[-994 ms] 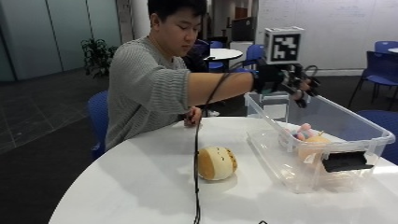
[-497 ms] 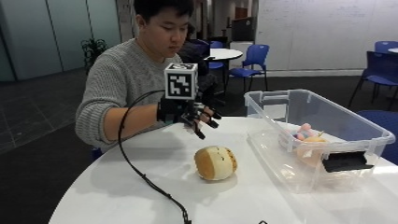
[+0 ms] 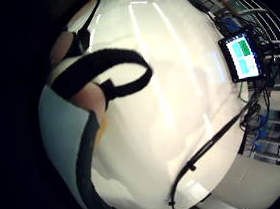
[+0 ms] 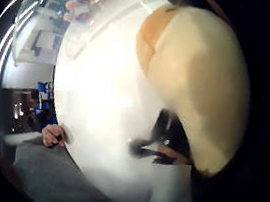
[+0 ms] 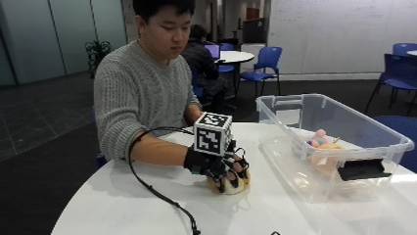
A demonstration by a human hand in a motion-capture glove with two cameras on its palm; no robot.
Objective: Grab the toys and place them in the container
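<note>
A round cream and tan plush toy (image 5: 229, 183) lies on the white round table (image 5: 117, 210), left of the clear plastic container (image 5: 397, 143). My gloved right hand (image 5: 215, 166) rests on top of the toy, with the fingers curled down over its sides. The thumb side palm view is largely filled by the toy (image 4: 198, 79), close to the palm. Inside the container lie a pink toy and an orange toy (image 5: 322, 147).
A black cable (image 5: 156, 193) runs from the glove across the table toward the front edge. The person's bare hand (image 4: 52, 135) sits at the table edge near the grey sweater. A small lit screen (image 3: 243, 56) stands beside the table.
The gloved hand has left the container, swung left across the table and come down onto the plush toy, fingers now curled over it. The toy has stayed in place.
</note>
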